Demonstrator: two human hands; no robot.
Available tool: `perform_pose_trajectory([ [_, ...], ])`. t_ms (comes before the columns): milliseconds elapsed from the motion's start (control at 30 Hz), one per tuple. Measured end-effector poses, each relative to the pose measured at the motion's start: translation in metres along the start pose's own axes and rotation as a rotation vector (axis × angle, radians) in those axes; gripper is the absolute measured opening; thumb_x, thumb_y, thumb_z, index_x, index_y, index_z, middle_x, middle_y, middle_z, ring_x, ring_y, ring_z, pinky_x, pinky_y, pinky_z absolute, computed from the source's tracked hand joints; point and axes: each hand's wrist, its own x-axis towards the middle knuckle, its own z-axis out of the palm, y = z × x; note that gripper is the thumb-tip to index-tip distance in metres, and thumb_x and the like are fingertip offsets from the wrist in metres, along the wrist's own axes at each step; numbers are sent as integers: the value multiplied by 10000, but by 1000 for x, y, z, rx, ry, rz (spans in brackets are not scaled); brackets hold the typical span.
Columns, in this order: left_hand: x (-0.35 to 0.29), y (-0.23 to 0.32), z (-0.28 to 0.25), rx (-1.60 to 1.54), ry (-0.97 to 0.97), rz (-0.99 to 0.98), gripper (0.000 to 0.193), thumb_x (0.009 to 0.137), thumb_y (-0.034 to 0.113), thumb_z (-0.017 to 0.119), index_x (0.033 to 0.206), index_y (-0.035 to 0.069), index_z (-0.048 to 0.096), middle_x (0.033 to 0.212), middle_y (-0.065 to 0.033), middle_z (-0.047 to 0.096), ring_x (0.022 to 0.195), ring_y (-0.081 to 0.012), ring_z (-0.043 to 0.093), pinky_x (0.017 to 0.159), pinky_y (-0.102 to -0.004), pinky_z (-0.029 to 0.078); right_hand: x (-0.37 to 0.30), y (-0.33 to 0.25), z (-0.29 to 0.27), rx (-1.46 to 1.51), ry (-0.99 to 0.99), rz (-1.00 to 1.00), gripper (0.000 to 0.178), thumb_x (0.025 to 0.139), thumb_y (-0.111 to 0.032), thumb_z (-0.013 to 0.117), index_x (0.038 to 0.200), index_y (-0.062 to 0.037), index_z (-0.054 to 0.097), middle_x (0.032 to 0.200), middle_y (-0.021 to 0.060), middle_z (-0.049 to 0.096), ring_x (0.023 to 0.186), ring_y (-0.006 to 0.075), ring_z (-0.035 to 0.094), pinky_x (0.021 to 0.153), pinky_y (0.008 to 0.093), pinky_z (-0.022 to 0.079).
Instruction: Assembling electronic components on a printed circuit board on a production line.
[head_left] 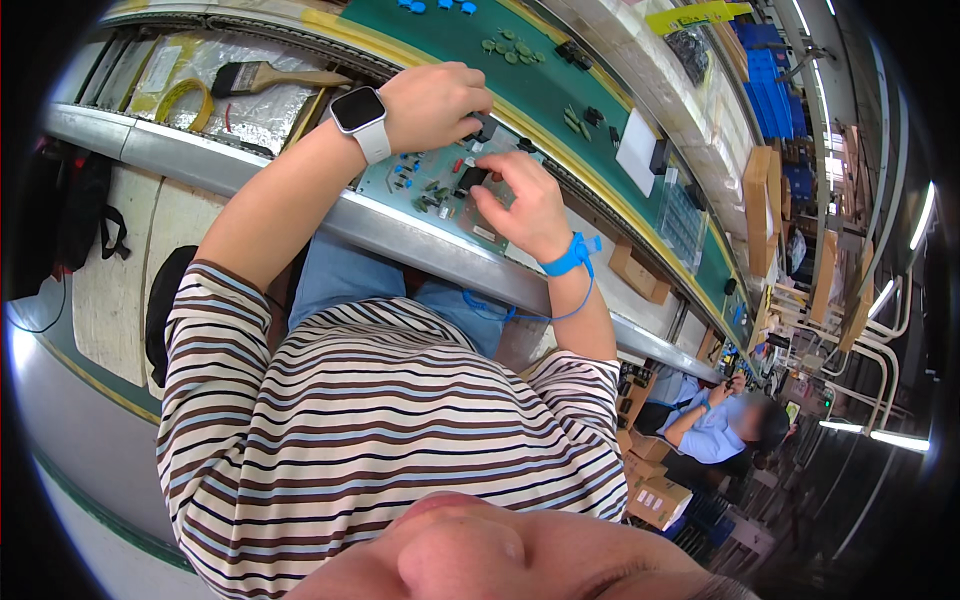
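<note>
A green circuit board (pixel 385 190) lies in front of me on the line, carrying small blue, green, red and dark parts. My left hand (pixel 435 105), with a watch on its wrist, is over the board's far edge. Its fingers are curled and closed, and what they hold, if anything, is hidden. Over the right part of the board is my right hand (pixel 525 200), with a blue wrist strap (pixel 568 256). Its thumb and forefinger close around a black block-shaped component (pixel 471 180) at the board's surface.
A metal rail (pixel 430 228) runs between me and the board. A brush (pixel 265 78) and a yellow tape roll (pixel 185 103) lie at left. Beyond, a green work surface (pixel 450 45) holds several green discs (pixel 512 48) and black parts. Another person (pixel 710 430) sits farther right.
</note>
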Motion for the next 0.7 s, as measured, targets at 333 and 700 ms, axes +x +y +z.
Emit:
perform_pose_trajectory([
  [333, 0, 0, 0, 15, -7, -15, 128, 754, 165, 602, 839, 71, 623, 842, -69, 570, 864, -253, 565, 731, -366, 481, -3, -7, 2, 38, 37, 257, 132, 801, -94, 579, 916, -31, 565, 761, 131, 577, 671, 305, 572, 589, 369, 461],
  [700, 1, 1, -3, 10, -25, -18, 152, 758, 151, 607, 875, 55, 615, 861, -83, 564, 862, -266, 551, 741, -368, 464, -7, -10, -3, -17, -102, 185, 277, 747, -107, 645, 1007, -27, 592, 804, 115, 588, 689, 250, 599, 622, 315, 485],
])
